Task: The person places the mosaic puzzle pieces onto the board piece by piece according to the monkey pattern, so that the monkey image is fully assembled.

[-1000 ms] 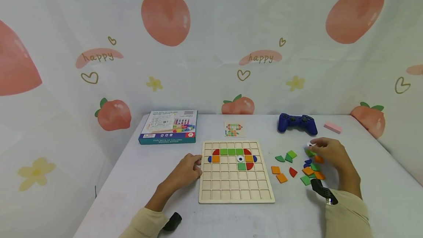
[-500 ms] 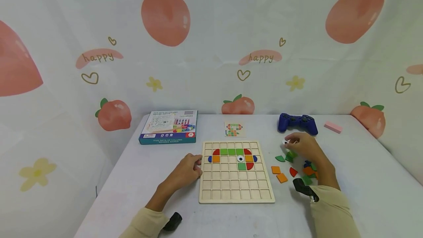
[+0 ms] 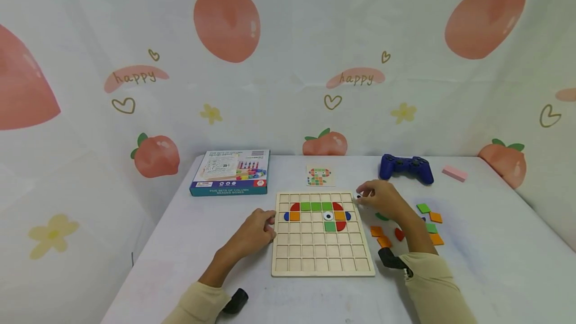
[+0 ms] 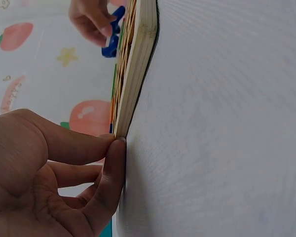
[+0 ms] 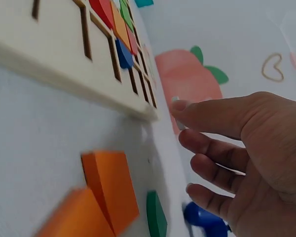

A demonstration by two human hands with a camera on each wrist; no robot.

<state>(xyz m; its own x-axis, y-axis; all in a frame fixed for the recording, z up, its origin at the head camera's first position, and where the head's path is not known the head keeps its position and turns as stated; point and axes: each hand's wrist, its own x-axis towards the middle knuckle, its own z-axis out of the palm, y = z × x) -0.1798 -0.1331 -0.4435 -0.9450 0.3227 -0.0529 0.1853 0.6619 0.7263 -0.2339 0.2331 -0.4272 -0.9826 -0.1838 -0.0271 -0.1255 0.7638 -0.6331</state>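
A wooden grid board (image 3: 315,252) lies on the table. Red, green, orange and blue tiles fill some upper cells, along with a round eye tile (image 3: 328,216). My left hand (image 3: 252,231) pinches the board's left edge between thumb and forefinger, as the left wrist view shows up close. Just off the board's upper right corner, my right hand (image 3: 382,200) holds a second white eye tile (image 3: 358,196) between thumb and fingertips, above the table. In the right wrist view that tile is mostly hidden by the fingers.
Loose tiles, among them an orange square (image 3: 435,217) and a red piece (image 3: 399,234), lie right of the board, partly under my right forearm. Behind stand a picture card (image 3: 320,176), a boxed set (image 3: 229,174), a blue game controller (image 3: 406,168) and a pink block (image 3: 455,173).
My right hand has carried the eye tile leftward from the loose pile to the board's upper right corner. The left hand has stayed at the board's edge.
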